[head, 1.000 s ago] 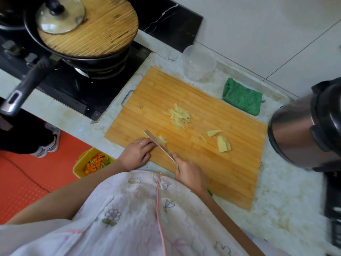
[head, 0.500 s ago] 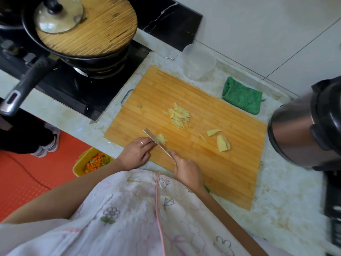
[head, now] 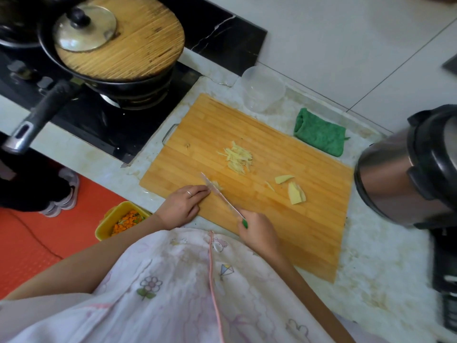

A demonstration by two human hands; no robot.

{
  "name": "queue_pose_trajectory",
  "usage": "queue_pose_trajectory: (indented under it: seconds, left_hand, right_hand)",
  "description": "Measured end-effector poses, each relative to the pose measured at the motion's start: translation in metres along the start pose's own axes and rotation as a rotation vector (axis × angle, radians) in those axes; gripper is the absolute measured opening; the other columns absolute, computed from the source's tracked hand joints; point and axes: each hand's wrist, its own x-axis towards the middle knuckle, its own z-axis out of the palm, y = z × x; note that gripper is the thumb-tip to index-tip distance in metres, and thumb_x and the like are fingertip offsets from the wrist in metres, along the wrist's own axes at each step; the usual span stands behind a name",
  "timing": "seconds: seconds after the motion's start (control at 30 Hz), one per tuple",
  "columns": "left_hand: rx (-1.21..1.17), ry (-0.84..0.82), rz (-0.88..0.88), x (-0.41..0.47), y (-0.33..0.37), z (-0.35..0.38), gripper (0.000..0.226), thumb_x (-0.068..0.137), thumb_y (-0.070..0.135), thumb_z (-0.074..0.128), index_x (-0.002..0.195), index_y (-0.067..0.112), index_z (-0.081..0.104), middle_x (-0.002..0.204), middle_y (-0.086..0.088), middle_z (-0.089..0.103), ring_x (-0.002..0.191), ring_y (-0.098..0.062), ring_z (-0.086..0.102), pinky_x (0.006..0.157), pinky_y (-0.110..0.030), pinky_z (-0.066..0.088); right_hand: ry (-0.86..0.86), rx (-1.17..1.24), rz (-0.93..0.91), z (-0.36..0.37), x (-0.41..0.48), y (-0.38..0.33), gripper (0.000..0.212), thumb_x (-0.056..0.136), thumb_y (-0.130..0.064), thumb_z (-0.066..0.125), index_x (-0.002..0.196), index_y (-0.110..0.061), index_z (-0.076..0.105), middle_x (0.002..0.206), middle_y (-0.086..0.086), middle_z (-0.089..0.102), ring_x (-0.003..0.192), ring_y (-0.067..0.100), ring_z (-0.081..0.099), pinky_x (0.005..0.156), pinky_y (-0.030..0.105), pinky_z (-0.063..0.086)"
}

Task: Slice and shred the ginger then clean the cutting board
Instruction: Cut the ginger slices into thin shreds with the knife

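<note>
A bamboo cutting board (head: 284,226) lies on the counter. A pile of ginger shreds (head: 237,157) sits near its middle, and ginger slices (head: 296,193) lie to the right. My right hand (head: 258,231) grips the green handle of a knife (head: 220,195), whose blade slants across the board's near left part. A small ginger piece (head: 217,185) lies just right of the blade. My left hand (head: 183,204) rests on the board with its fingertips stretched to the blade, over ginger I cannot see.
A green cloth (head: 319,134) and a clear plastic cup (head: 262,89) sit behind the board. A steel cooker (head: 405,174) stands at the right. A black pan with a wooden lid (head: 118,38) sits on the stove at left. A yellow bin (head: 121,220) is below the counter.
The knife blade has shifted slightly along the ginger under my left fingertips; both hands stay in nearly the same place.
</note>
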Motion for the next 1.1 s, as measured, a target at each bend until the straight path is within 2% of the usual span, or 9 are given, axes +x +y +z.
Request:
queue_pose_trajectory:
  seconds: [0.07, 0.13, 0.27, 0.4, 0.53, 0.67, 0.8, 1.1]
  left_hand:
    - [-0.016, 0.012, -0.016, 0.001, 0.002, -0.001, 0.041, 0.09, 0.017, 0.04, 0.123, 0.002, 0.059, 0.125, -0.014, 0.058, 0.107, -0.027, 0.058, 0.09, -0.036, 0.049]
    - [-0.007, 0.007, -0.01, 0.003, 0.005, -0.003, 0.043, 0.087, 0.016, 0.041, 0.125, 0.004, 0.057, 0.126, -0.013, 0.056, 0.108, -0.026, 0.055, 0.093, -0.036, 0.045]
    - [0.061, -0.007, 0.002, 0.01, 0.01, -0.007, 0.055, 0.077, 0.012, 0.039, 0.13, 0.004, 0.053, 0.131, -0.013, 0.052, 0.116, -0.024, 0.046, 0.098, -0.035, 0.034]
    - [0.103, -0.039, -0.014, 0.013, 0.012, -0.006, 0.055, 0.077, 0.015, 0.036, 0.127, 0.006, 0.057, 0.126, -0.011, 0.058, 0.114, -0.024, 0.05, 0.093, -0.037, 0.048]
    - [0.103, -0.046, -0.024, 0.009, 0.013, -0.008, 0.053, 0.079, 0.017, 0.036, 0.125, 0.004, 0.059, 0.125, -0.013, 0.057, 0.1, -0.029, 0.062, 0.085, -0.037, 0.052]
    - [0.12, -0.029, -0.011, 0.007, 0.013, -0.006, 0.05, 0.079, 0.017, 0.038, 0.123, 0.003, 0.059, 0.123, -0.014, 0.057, 0.1, -0.029, 0.06, 0.086, -0.037, 0.051]
    - [0.156, 0.003, 0.009, 0.007, 0.01, -0.003, 0.047, 0.081, 0.015, 0.041, 0.122, 0.003, 0.06, 0.123, -0.014, 0.06, 0.113, -0.026, 0.048, 0.096, -0.037, 0.036]
    - [0.121, 0.051, -0.013, 0.007, 0.014, -0.001, 0.047, 0.077, 0.013, 0.04, 0.122, 0.008, 0.048, 0.118, -0.012, 0.057, 0.104, -0.025, 0.048, 0.093, -0.035, 0.036]
  right_hand:
    - [0.054, 0.109, 0.056, 0.003, -0.003, 0.004, 0.028, 0.094, -0.017, 0.045, 0.112, -0.013, 0.066, 0.056, -0.003, 0.051, 0.043, 0.008, 0.039, 0.04, 0.02, 0.022]
    - [0.094, 0.17, 0.093, 0.006, -0.003, 0.005, 0.024, 0.095, -0.02, 0.045, 0.101, -0.013, 0.068, 0.052, -0.005, 0.046, 0.042, 0.009, 0.037, 0.041, 0.021, 0.022]
    - [0.125, 0.146, 0.128, 0.004, 0.003, 0.005, 0.025, 0.095, -0.021, 0.045, 0.105, -0.014, 0.067, 0.05, -0.006, 0.043, 0.042, 0.011, 0.038, 0.041, 0.025, 0.024]
    - [0.106, 0.14, 0.091, 0.003, 0.002, 0.001, 0.031, 0.095, -0.021, 0.045, 0.119, -0.022, 0.064, 0.051, -0.007, 0.044, 0.042, 0.01, 0.039, 0.041, 0.025, 0.023]
    - [0.065, 0.09, 0.051, 0.001, 0.003, -0.001, 0.02, 0.096, -0.021, 0.044, 0.097, -0.023, 0.063, 0.049, -0.008, 0.036, 0.042, 0.008, 0.034, 0.041, 0.024, 0.019]
    - [0.05, 0.044, 0.028, -0.002, 0.006, -0.004, 0.03, 0.095, -0.019, 0.045, 0.116, -0.026, 0.065, 0.048, -0.006, 0.039, 0.044, 0.012, 0.039, 0.04, 0.027, 0.024]
    - [0.035, -0.058, -0.016, -0.008, 0.006, -0.004, 0.042, 0.093, -0.019, 0.044, 0.131, -0.035, 0.054, 0.049, -0.005, 0.039, 0.049, 0.018, 0.041, 0.04, 0.027, 0.025]
    - [0.007, -0.238, -0.09, -0.011, 0.014, -0.004, 0.043, 0.096, -0.02, 0.045, 0.136, -0.033, 0.047, 0.062, -0.003, 0.045, 0.055, 0.02, 0.044, 0.039, 0.024, 0.021]
